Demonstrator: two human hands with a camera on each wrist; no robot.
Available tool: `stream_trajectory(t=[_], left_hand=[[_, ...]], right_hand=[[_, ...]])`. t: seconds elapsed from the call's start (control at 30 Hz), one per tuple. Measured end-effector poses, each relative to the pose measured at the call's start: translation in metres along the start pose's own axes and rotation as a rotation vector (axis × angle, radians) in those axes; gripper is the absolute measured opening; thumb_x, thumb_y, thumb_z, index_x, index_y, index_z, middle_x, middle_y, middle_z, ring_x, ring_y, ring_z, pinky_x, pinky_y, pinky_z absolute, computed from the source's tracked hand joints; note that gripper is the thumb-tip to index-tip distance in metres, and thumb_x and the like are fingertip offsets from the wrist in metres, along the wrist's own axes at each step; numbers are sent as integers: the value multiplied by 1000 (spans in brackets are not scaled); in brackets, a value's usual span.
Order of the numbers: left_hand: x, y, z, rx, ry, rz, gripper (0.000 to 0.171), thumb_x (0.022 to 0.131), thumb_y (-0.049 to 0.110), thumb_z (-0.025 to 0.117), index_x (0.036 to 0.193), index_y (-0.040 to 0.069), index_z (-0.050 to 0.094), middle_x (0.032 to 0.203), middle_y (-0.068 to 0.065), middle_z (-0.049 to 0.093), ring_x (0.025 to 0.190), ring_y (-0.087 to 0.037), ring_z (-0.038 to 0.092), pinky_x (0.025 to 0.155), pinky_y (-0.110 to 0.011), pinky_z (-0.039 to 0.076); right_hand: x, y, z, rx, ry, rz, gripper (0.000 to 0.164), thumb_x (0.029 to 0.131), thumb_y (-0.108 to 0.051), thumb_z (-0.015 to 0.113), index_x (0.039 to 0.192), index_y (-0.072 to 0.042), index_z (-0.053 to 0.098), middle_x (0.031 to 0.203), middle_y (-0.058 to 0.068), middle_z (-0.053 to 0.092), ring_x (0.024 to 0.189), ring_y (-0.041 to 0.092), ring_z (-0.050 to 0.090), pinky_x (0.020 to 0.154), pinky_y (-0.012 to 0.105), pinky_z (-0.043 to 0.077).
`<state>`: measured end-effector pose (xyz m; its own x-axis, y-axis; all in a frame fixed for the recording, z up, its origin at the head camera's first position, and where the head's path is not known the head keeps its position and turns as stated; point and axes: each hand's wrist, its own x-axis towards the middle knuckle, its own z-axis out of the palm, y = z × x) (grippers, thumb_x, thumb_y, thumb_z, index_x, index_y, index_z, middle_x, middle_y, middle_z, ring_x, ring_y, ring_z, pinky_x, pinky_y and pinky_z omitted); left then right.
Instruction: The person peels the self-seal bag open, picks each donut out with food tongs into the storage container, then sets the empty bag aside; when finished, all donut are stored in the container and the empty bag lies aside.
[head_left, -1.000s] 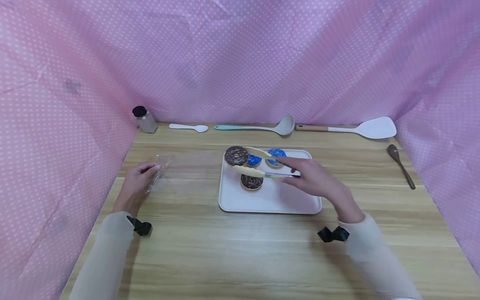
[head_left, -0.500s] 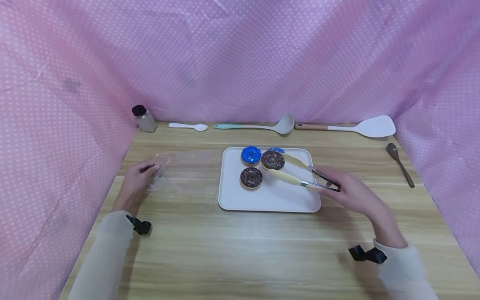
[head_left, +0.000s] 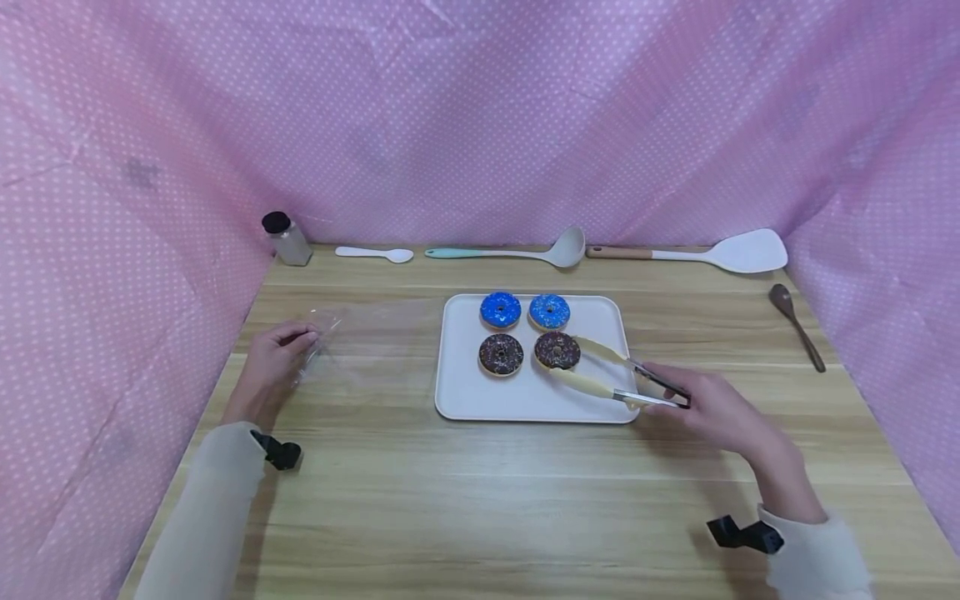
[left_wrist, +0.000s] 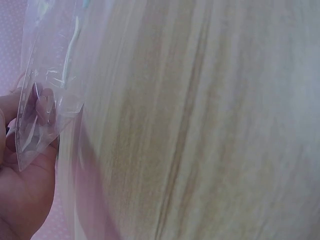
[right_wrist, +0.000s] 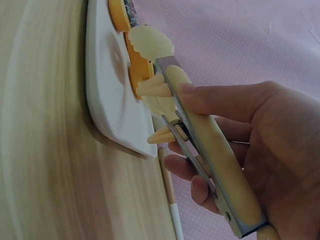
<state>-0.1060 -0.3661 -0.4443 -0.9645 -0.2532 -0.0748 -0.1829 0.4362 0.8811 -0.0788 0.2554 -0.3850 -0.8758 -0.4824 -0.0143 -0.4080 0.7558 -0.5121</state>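
In the head view my right hand [head_left: 716, 408] holds a pair of tongs [head_left: 585, 383] with cream tips. The tips stand on either side of a chocolate donut [head_left: 545, 352] at the front right of the group on the white tray [head_left: 525, 404]. Beside it sits another chocolate donut [head_left: 489, 357]; behind are two blue donuts [head_left: 491, 312]. Thumb and fingers press the tongs' handles [right_wrist: 212, 160] in the right wrist view. Farther left, my left hand [head_left: 272, 362] pinches the edge of a clear plastic bag [left_wrist: 55, 75], which lies flat on the table towards the tray.
Along the back edge lie a white spoon [head_left: 375, 253], a ladle [head_left: 562, 250] and a white turner [head_left: 746, 252]. A black-capped jar [head_left: 289, 243] stands at the back left. A dark wooden spoon [head_left: 798, 329] lies at the right. Pink dotted cloth [head_left: 480, 125] surrounds the table.
The right hand has drawn the tongs and chocolate donut rightward across the tray, then nearer, to a place before the right blue donut. The left hand stays put on the bag.
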Motion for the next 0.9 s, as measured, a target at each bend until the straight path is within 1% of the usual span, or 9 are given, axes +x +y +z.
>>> stream_trajectory(t=[0.1, 0.17, 0.33, 0.43, 0.53, 0.63, 0.73, 0.8, 0.9], left_hand=[[-1, 1, 0, -9, -2, 17, 35, 91, 30, 65, 110, 0, 67, 96, 13, 63, 89, -4, 55, 70, -12, 48], [-1, 2, 0, 9, -5, 28, 34, 92, 30, 64, 110, 1, 67, 97, 12, 63, 89, -4, 54, 70, -12, 47], [-2, 4, 0, 29, -18, -2, 39, 90, 38, 63, 111, 5, 67, 104, 7, 63, 93, -6, 53, 72, -13, 47], [-3, 5, 0, 34, -23, -19, 42, 90, 43, 63, 112, 7, 67, 108, 4, 62, 95, -6, 53, 74, -13, 47], [-2, 3, 0, 40, -19, -10, 41, 90, 42, 63, 111, 7, 67, 107, 4, 63, 95, -7, 53, 73, -13, 47], [-1, 1, 0, 29, -15, -11, 39, 90, 40, 63, 110, 7, 68, 104, 5, 63, 93, -7, 54, 71, -14, 47], [-1, 0, 0, 27, -13, -9, 39, 90, 39, 64, 110, 6, 68, 102, 6, 63, 91, -7, 54, 71, -14, 48], [-1, 1, 0, 42, -17, -4, 39, 90, 39, 63, 110, 5, 67, 101, 7, 63, 91, -6, 54, 71, -14, 48], [-1, 4, -2, 80, -27, 20, 38, 92, 37, 62, 110, 4, 66, 100, 7, 62, 91, -6, 53, 72, -13, 47]], right_hand=[[1, -1, 4, -13, -7, 13, 57, 83, -26, 75, 135, -14, 55, 81, -8, 61, 73, 9, 52, 65, 26, 44], [1, -1, 6, -22, -8, 24, 58, 83, -26, 75, 135, -15, 54, 83, -7, 61, 74, 11, 52, 66, 27, 44], [4, 4, 12, -27, -1, 29, 59, 83, -27, 76, 136, -15, 54, 83, -5, 61, 75, 13, 52, 66, 28, 43], [5, 6, 16, -16, -2, 34, 60, 82, -28, 77, 136, -16, 53, 86, -3, 63, 76, 14, 53, 66, 28, 43], [6, 6, 18, 0, -7, 43, 65, 79, -30, 79, 137, -17, 52, 91, 1, 66, 79, 15, 57, 66, 28, 45], [4, 7, 15, 24, -19, 62, 67, 80, -31, 78, 139, -17, 50, 94, 4, 67, 78, 15, 57, 64, 27, 45], [1, 9, 6, 45, -2, 103, 66, 82, -36, 75, 140, -15, 49, 93, 3, 67, 74, 14, 54, 61, 24, 42], [-1, 11, -1, 55, 31, 145, 68, 83, -39, 74, 141, -15, 48, 93, 4, 67, 73, 16, 53, 60, 24, 41], [-3, 14, -9, 69, 98, 219, 73, 84, -43, 72, 144, -14, 43, 97, 9, 68, 75, 19, 52, 58, 24, 39]])
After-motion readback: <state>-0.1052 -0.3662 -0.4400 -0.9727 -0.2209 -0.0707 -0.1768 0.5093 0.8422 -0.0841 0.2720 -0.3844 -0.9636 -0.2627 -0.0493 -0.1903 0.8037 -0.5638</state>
